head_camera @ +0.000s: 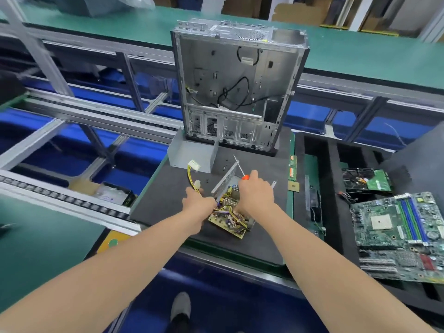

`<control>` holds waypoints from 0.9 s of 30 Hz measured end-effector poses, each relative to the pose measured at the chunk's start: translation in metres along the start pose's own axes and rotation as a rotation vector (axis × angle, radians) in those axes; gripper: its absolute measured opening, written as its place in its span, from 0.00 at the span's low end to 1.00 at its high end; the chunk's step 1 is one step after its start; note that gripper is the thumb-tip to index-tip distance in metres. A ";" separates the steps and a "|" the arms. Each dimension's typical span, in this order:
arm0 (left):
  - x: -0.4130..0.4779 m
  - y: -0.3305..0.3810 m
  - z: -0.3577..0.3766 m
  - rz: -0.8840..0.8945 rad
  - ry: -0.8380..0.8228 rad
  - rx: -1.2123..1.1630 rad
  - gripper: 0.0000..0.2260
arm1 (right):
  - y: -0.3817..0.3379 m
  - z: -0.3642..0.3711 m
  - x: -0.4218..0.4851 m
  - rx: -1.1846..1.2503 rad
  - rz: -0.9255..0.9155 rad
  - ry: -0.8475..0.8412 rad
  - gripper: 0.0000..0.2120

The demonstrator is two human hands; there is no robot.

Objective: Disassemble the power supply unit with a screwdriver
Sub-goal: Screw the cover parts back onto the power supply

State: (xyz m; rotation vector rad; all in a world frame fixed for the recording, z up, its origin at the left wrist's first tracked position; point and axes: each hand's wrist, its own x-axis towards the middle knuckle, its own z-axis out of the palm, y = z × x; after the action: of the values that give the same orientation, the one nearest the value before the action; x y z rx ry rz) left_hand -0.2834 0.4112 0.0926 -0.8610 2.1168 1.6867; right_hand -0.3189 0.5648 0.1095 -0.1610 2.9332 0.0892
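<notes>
one power supply (228, 223), opened: a tan board crowded with parts, yellow and purple wires (229, 209), a grey vented wall tilted beside it. it lies on the black mat (163, 203) before one upright case (237, 80). two hands: my left hand (198, 204) grips the wires; my right hand (255, 192) grips one orange-handled screwdriver (245, 177). one motherboard (396, 234) at right.
</notes>
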 end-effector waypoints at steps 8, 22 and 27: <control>-0.001 -0.005 0.001 -0.107 -0.211 -0.059 0.19 | 0.005 -0.005 -0.011 0.186 0.038 -0.039 0.27; -0.020 0.059 -0.031 -0.142 -0.295 0.333 0.07 | -0.001 -0.040 -0.040 0.376 -0.034 0.095 0.13; -0.022 0.107 -0.034 0.009 -0.308 0.381 0.07 | 0.015 -0.070 -0.029 0.418 0.015 0.197 0.08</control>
State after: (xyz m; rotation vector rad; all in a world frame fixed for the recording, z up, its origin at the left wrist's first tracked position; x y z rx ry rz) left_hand -0.3281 0.3986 0.1968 -0.4470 2.1217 1.2590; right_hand -0.3060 0.5781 0.1851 -0.0866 3.0638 -0.5638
